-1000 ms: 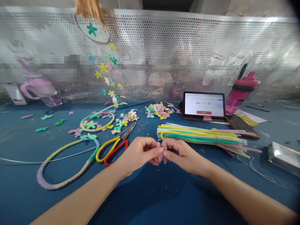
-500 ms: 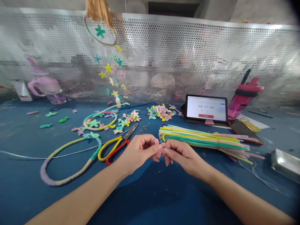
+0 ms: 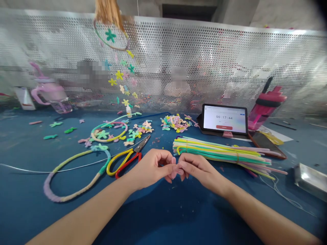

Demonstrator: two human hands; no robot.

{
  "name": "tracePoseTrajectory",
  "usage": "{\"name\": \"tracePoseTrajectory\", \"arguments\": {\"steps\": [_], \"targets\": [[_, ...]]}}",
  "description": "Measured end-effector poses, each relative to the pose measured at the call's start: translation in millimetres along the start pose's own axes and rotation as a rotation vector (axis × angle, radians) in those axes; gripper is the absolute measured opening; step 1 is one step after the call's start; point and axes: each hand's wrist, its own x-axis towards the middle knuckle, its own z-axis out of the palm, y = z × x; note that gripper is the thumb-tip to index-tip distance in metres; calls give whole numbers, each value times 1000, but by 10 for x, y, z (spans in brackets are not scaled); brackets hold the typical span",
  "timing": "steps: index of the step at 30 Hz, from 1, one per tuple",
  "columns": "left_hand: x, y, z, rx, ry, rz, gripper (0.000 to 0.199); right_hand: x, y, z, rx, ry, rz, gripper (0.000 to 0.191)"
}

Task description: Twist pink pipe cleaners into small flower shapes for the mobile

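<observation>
My left hand (image 3: 155, 169) pinches a small pink fuzzy pipe-cleaner piece (image 3: 174, 174), mostly hidden by the fingers. From the other side my right hand (image 3: 200, 169) closes its thumb and fingers on the same piece, and the fingertips of both hands meet. Scissors (image 3: 125, 160) with one yellow and one red handle lie just left of my left hand, blades slightly apart. Behind my right hand rests a banded bundle of pipe cleaners (image 3: 219, 151) in yellow, green, white and pink.
Left are a wrapped pastel hoop (image 3: 53, 195), a smaller hoop (image 3: 126, 127) and loose fuzzy flowers (image 3: 146, 125). A flower pile (image 3: 176, 122) and tablet (image 3: 224, 117) stand farther back. Hanging flowers (image 3: 119, 75) dangle before the perforated metal screen (image 3: 158, 44). A metallic box (image 3: 310, 178) lies right.
Both hands have dipped slightly, and the fingers have shifted around the pink piece, more of which shows below my left fingertips. The things on the table stay put.
</observation>
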Motion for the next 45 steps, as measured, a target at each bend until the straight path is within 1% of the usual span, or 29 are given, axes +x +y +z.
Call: {"name": "tracePoseTrajectory", "arguments": {"steps": [2,4,7,9,12,16,21,25,29,31,37,41,45], "targets": [[-4,6,-3,37,-17,-1,22,3,7,-10,-2,16,-11,28],[1,15,-4,38,-1,24,23,6,25,-10,9,41,-33,27],[18,18,-4,-39,43,56,29,11,61,-4,-5,138,-68,25],[30,2,1,-97,58,48,30,15,80,1,-33,203,-93,25],[42,-45,23,-135,46,23,24,15,93,14,-60,248,-116,23],[49,-89,65,-147,58,21,22,9,95,25,-37,243,-104,23],[46,-83,75,-139,73,9,22,21,68,-19,-6,208,-72,26],[37,-79,66,-138,46,-3,22,21,27,-47,-14,186,-82,28],[31,-91,78,-115,-8,-20,23,11,18,-43,44,181,-84,24],[31,-99,92,-110,-15,-15,23,9,35,-37,64,179,-79,23],[32,-104,123,-95,72,67,23,25,73,-9,121,219,-80,16],[32,-127,131,-78,65,71,23,32,46,3,147,242,-47,17],[32,-149,147,-50,75,104,23,32,27,3,167,255,-23,20]]}}
